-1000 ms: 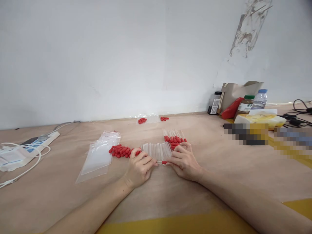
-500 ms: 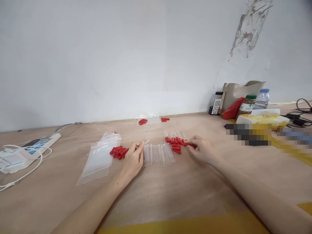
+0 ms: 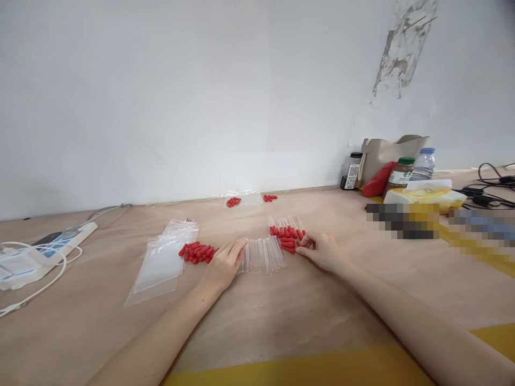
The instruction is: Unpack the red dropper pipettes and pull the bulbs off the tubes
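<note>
My left hand (image 3: 225,264) is closed, with its fingertips at the left end of a row of thin clear tubes (image 3: 263,256). A clear tube seems to be in its pinch, mostly hidden by the fingers. Beside that hand lies a pile of red rubber bulbs (image 3: 197,252). My right hand (image 3: 319,249) pinches a small red bulb (image 3: 298,244) between thumb and forefinger, at the edge of a few loose red bulbs (image 3: 287,245). Just behind them, several droppers (image 3: 286,231), clear tubes fitted with red bulbs, lie side by side.
Clear plastic bags (image 3: 161,262) lie at the left, near a power strip (image 3: 76,241) with white cables. More red bulbs (image 3: 233,202) and a bag are by the wall. At the right stand a beige bag (image 3: 390,155), bottles, a jar (image 3: 398,177) and a tissue pack (image 3: 426,198).
My left hand has lowered onto the clear tubes; the tube tip that stuck up from it is now hard to see. My right hand has moved from the dropper row to the loose red bulbs.
</note>
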`<state>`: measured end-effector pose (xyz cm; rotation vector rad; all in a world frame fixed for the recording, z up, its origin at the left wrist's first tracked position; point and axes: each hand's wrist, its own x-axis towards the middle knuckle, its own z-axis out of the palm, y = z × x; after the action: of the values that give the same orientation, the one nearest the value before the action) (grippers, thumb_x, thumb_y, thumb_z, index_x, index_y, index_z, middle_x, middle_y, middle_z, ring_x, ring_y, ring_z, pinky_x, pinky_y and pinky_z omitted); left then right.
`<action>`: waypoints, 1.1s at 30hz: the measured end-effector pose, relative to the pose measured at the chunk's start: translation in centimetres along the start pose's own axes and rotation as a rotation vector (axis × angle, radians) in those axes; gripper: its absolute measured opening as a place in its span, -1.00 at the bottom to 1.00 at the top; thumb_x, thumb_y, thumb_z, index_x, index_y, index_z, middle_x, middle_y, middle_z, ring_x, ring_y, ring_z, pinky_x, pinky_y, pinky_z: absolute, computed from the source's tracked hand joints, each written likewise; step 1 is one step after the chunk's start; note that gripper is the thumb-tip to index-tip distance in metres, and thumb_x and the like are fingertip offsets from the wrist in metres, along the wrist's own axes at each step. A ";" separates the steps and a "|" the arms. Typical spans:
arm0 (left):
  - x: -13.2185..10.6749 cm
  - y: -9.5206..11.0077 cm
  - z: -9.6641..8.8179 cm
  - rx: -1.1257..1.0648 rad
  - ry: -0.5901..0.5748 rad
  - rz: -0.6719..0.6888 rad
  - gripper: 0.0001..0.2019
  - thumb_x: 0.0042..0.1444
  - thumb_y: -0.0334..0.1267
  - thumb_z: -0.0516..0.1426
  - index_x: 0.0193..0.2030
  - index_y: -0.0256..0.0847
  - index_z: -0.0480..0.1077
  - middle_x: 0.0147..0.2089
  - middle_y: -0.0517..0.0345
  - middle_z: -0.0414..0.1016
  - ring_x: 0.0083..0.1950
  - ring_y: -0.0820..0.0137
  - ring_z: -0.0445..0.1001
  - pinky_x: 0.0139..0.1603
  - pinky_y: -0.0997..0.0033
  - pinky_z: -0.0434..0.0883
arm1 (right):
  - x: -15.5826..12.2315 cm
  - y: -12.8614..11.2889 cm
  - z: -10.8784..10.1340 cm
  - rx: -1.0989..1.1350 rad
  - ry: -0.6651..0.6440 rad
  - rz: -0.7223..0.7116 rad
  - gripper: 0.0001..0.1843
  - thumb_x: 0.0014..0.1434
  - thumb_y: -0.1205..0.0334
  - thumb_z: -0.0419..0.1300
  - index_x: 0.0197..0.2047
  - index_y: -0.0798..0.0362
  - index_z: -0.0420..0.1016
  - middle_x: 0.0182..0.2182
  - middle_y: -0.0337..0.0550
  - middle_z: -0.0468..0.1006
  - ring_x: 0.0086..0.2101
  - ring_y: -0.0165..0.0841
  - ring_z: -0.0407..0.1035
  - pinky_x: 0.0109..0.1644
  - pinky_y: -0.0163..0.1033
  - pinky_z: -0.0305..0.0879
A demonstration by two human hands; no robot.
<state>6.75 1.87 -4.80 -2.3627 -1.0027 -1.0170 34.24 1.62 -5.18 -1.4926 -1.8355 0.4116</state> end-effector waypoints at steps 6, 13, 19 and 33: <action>-0.3 0.2 -0.4 0.018 -0.089 0.012 -0.81 0.18 -0.35 -0.07 -0.11 -0.27 0.28 -0.29 0.04 0.46 -0.27 0.35 0.44 -0.27 0.38 0.40 | 0.8 0.9 -0.1 0.040 0.099 -0.027 -0.73 0.01 0.09 0.06 -0.49 0.07 0.48 -0.61 -0.24 0.45 -0.60 -0.48 0.22 -0.53 -0.38 0.07; -0.8 0.6 -0.8 -0.064 -0.204 -0.036 -0.68 0.15 -0.21 -0.01 0.04 -0.25 0.21 -0.19 0.02 0.45 -0.20 0.32 0.43 -0.20 0.33 0.40 | 2.7 4.5 -0.5 -0.012 0.247 0.183 -0.74 -0.02 0.08 0.07 -0.43 0.07 0.47 -0.61 -0.24 0.45 -0.60 -0.47 0.25 -0.53 -0.38 0.08; -0.6 0.8 -1.2 -0.118 -0.252 -0.042 -0.62 0.11 -0.11 0.05 0.02 -0.24 0.25 -0.21 0.02 0.44 -0.19 0.30 0.42 -0.21 0.31 0.41 | 3.6 5.1 0.4 -0.064 0.231 0.279 -0.71 -0.06 0.00 0.11 -0.42 0.04 0.48 -0.51 -0.19 0.50 -0.52 -0.42 0.33 -0.48 -0.36 0.14; -0.6 0.9 -1.7 -0.176 -0.269 -0.019 -0.57 0.02 -0.03 0.11 -0.01 -0.22 0.30 -0.10 -0.01 0.43 -0.05 0.24 0.34 -0.06 0.20 0.33 | 4.2 3.7 0.8 -0.153 0.226 0.340 -0.65 -0.16 -0.07 0.16 -0.71 0.02 0.44 -0.76 -0.20 0.37 -0.67 -0.41 0.23 -0.50 -0.28 0.09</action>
<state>6.32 -0.02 -4.19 -2.6943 -1.0689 -0.8385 36.05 6.72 -6.71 -1.8835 -1.4665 0.2519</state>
